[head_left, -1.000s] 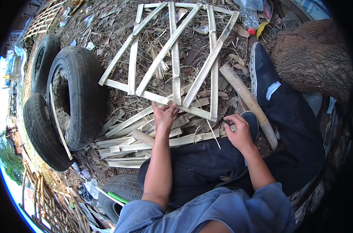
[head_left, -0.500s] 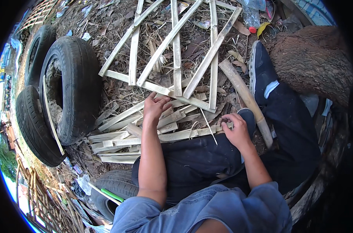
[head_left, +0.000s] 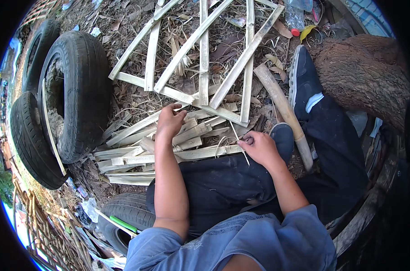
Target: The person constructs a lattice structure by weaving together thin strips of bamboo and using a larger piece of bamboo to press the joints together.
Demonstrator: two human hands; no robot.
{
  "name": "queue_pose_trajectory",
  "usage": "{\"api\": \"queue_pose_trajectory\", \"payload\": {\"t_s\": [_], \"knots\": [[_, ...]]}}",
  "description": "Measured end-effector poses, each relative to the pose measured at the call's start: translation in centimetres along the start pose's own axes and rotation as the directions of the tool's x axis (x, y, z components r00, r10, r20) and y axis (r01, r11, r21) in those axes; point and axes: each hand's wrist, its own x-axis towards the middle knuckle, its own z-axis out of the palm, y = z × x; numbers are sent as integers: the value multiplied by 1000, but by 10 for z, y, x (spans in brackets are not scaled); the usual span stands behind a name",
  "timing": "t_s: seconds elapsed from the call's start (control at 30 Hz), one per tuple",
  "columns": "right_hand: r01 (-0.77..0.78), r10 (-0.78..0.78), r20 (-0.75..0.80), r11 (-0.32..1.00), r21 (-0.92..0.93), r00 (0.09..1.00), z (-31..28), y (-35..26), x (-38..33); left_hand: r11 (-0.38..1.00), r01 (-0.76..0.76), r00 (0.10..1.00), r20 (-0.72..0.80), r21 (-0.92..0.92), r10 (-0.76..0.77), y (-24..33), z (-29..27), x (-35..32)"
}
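My left hand (head_left: 170, 122) is at the lower edge of a pale bamboo cross slat (head_left: 135, 80), its fingers partly spread and nothing visible in them. Longer bamboo slats (head_left: 204, 63) fan out over that cross slat in a zigzag frame on the ground. My right hand (head_left: 259, 147) is closed in a pinch at a thin bamboo strip (head_left: 235, 131) that hangs from the frame's near edge; its fingertips partly hide the contact. Beneath both hands lies a pile of loose split bamboo slats (head_left: 132, 160), beside my folded leg.
Old tyres (head_left: 85, 97) stand on the left, and another tyre (head_left: 128, 210) lies near my left elbow with a green-handled tool (head_left: 123, 224) by it. A bamboo pole (head_left: 277, 104) rests beside my shoe (head_left: 304, 72). A thick tree trunk (head_left: 363, 72) is at the right.
My right hand has moved left to the thin strip, its fingers closing. My left hand has shifted slightly up toward the cross slat. The whole view has shifted a little.
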Motion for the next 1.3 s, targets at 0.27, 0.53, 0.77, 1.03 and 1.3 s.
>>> {"api": "queue_pose_trajectory", "payload": {"t_s": [0.27,0.53,0.77,1.03,1.3], "knots": [[-2,-21,195,993,117,981,16,-2,-3,999,20,1000,-7,33,-20,-4,-5,6],[-19,-50,362,983,183,931,-19,-7,-32,999,-39,996,-83,12,40,-1,-20,-3],[-80,-8,470,983,166,883,-69,-20,-42,997,10,998,-68,71,-5,-13,-14,7],[25,-52,194,990,140,980,-123,-25,-24,999,43,999,12,-8,-43,-3,-5,7],[260,-272,-443,962,-88,854,-105,-55,48,947,98,992,102,-304,-70,-8,1,18]]}}
